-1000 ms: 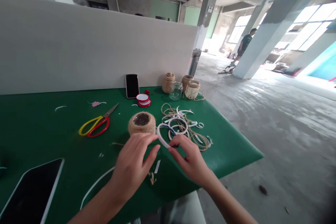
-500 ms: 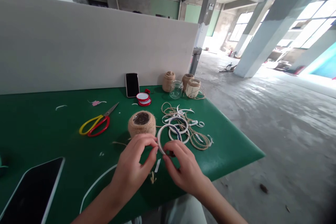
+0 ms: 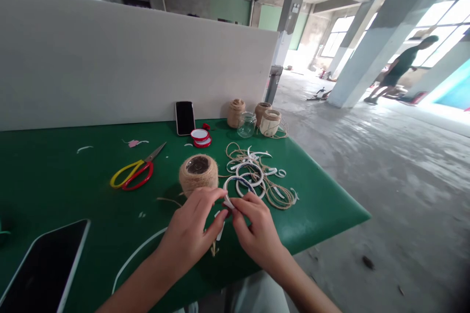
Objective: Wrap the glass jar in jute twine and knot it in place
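Note:
Both hands meet near the table's front edge over a narrow roll of white tape [image 3: 232,179] with a dark blue inner core, tilted up on edge. My left hand [image 3: 194,222] pinches the roll's lower left side between thumb and fingers. On the near side, my right hand [image 3: 259,225] grips it with thumb and forefinger, the fingertips of both hands almost touching. Just behind my left hand stands a thick ball of jute twine [image 3: 198,176]. Beyond the held roll lie more white tape rolls [image 3: 260,171] among loops of twine [image 3: 275,195] and white strips.
Scissors [image 3: 137,176] and a large phone or tablet [image 3: 47,264] lie left on the green table [image 3: 312,205]. Red-rimmed rolls [image 3: 201,143], a phone [image 3: 185,118], a glass jar [image 3: 246,124] and twine-wrapped jars [image 3: 236,113] stand by the white partition [image 3: 139,63]. A person [image 3: 402,68] is far right.
The held tape roll has tipped lower and away, and my fingertips have come closer together at its near side. A person has come into view in the far right background.

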`<state>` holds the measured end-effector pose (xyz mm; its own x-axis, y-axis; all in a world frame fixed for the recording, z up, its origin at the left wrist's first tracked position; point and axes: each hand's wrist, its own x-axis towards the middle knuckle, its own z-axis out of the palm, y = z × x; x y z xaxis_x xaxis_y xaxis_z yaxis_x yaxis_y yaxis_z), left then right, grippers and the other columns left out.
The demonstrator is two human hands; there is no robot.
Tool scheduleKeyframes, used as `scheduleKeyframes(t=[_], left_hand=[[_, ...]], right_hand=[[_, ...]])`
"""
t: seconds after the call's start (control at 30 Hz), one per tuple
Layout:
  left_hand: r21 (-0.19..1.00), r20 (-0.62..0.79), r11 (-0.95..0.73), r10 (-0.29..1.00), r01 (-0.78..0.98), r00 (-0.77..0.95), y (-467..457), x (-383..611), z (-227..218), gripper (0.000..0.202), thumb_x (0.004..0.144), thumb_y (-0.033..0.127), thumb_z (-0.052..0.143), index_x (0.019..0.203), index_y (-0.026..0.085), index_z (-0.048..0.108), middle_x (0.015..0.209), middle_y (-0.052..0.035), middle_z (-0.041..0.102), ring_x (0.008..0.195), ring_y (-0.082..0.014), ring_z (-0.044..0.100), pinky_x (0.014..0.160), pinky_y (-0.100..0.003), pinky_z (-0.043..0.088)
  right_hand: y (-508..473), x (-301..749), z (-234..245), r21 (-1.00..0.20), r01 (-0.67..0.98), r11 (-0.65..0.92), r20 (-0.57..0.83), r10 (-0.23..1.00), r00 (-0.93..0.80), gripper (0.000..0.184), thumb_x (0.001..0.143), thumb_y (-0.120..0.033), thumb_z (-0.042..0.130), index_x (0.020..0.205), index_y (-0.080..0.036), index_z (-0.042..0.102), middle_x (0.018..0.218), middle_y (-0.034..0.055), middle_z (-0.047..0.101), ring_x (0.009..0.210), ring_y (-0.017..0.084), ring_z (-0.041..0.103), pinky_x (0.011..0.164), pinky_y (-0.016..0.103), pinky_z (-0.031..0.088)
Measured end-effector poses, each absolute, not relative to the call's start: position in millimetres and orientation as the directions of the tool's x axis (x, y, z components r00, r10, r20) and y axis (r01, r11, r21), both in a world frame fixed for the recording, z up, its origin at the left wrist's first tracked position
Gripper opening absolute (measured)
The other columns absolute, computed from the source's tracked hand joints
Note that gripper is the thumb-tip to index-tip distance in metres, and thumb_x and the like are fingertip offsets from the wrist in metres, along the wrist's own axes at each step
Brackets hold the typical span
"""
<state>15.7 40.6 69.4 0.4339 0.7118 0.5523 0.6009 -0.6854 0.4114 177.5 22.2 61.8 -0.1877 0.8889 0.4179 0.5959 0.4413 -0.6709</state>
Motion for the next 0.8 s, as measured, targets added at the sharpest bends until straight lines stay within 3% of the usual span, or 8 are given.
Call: scheduleKeyframes(t=[0.27, 0.6, 0.73, 0.8], left_hand=[[0.342, 0.582, -0.716, 0.670, 0.609, 0.461, 39.5, 19.0, 70.9, 0.010, 0.083, 0.013, 0.046, 0.087, 0.021, 0.049, 0.102, -0.0070, 0.060, 0.102, -0.0177, 0.056, 0.085, -0.030, 0.047], [0.205, 0.578, -0.718, 0.637, 0.665, 0.511, 40.6, 23.5, 71.7, 0.009, 0.085, 0.013, 0.042, 0.085, 0.020, 0.049, 0.112, -0.0101, 0.060, 0.105, -0.0188, 0.056, 0.075, -0.027, 0.051], [0.282, 0.510, -0.717, 0.675, 0.638, 0.533, 36.6, 19.9, 70.0, 0.012, 0.086, 0.012, 0.039, 0.084, 0.020, 0.047, 0.116, -0.0104, 0.058, 0.111, -0.0189, 0.053, 0.079, -0.027, 0.050], [0.349, 0.470, -0.715, 0.692, 0.605, 0.547, 31.6, 16.4, 72.0, 0.013, 0.085, 0.011, 0.038, 0.085, 0.021, 0.047, 0.114, -0.0097, 0.059, 0.110, -0.0185, 0.054, 0.080, -0.027, 0.049]], right_hand=[[25.1, 179.4, 61.8, -0.666, 0.608, 0.432, 0.405, 0.894, -0.192, 0.016, 0.080, -0.012, 0.041, 0.069, -0.019, 0.051, 0.064, 0.0005, 0.048, 0.068, 0.015, 0.044, 0.062, 0.027, 0.034], [29.5, 179.4, 60.4, -0.803, 0.492, 0.337, 0.316, 0.940, -0.128, 0.022, 0.075, -0.006, 0.038, 0.061, -0.018, 0.050, 0.060, -0.0015, 0.048, 0.063, 0.013, 0.046, 0.059, 0.024, 0.033], [34.0, 187.6, 59.4, -0.905, 0.362, 0.225, 0.204, 0.974, -0.095, 0.028, 0.080, -0.009, 0.032, 0.078, -0.018, 0.059, 0.050, -0.0041, 0.048, 0.049, 0.011, 0.045, 0.052, 0.023, 0.035], [37.5, 195.5, 59.6, -0.893, 0.384, 0.234, 0.235, 0.971, -0.045, 0.031, 0.083, -0.011, 0.031, 0.090, -0.017, 0.061, 0.050, -0.0038, 0.049, 0.051, 0.012, 0.048, 0.055, 0.024, 0.038]])
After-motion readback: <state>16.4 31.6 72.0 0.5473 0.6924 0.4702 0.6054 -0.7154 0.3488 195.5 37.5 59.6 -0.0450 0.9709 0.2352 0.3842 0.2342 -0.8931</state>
